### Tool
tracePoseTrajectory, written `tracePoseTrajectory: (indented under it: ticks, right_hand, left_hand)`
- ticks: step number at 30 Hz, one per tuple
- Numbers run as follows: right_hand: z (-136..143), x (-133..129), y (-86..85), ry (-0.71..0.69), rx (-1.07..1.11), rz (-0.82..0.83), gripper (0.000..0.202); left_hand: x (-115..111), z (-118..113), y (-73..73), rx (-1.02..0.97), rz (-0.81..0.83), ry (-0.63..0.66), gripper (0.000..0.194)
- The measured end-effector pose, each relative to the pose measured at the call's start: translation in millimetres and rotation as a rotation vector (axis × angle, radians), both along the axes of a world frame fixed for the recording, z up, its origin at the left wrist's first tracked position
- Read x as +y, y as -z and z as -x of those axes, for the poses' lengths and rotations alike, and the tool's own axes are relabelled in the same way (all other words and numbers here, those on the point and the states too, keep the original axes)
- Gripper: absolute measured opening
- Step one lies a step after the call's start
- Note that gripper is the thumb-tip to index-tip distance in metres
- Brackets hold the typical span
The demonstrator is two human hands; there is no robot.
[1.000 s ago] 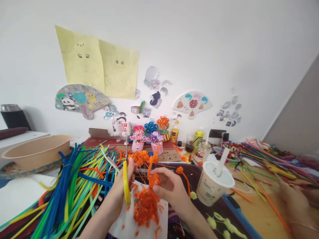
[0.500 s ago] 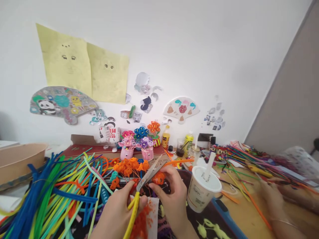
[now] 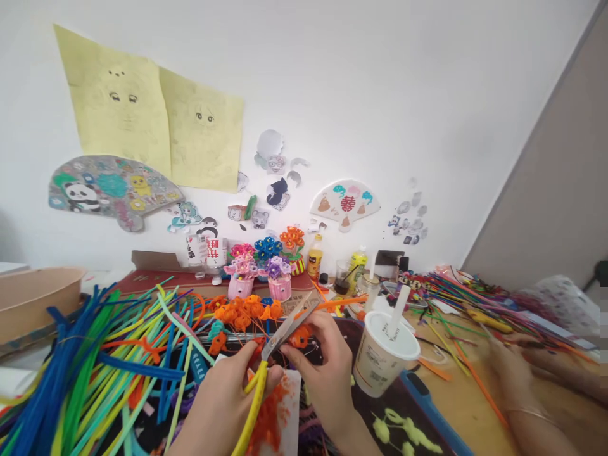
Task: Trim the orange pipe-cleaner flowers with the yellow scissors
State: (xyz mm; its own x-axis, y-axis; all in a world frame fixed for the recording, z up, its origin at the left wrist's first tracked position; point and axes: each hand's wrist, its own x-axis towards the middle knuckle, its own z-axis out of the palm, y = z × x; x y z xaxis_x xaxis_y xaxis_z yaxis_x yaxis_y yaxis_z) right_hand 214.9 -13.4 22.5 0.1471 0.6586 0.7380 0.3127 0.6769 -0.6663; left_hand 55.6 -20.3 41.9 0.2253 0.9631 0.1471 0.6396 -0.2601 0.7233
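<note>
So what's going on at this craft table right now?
A person is working over a table strewn with pipe cleaners. The left hand grips yellow-handled scissors, blades pointing up and to the right. The right hand pinches a small orange fuzzy piece right by the blades. Orange trimmings lie on white paper below. A lidded paper cup with a straw stands to the right, and another person's hand rests further right.
</note>
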Motion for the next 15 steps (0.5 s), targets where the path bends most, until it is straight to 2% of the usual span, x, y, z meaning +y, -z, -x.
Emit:
tracePoseTrajectory:
  ticks: [4, 15]
  right_hand:
    - [0.4, 0.6, -1.0, 0.008, -0.005, -0.003, 0.022]
    - [-0.7, 1.5, 0.5, 0.018, -0.024, -0.018, 0.025]
  left_hand:
    - [0.6, -1.2, 2.2, 0.071, 0.014, 0.009, 0.036]
    - [4.8, 1.9, 8.6, 0.158, 0.019, 0.022, 0.03]
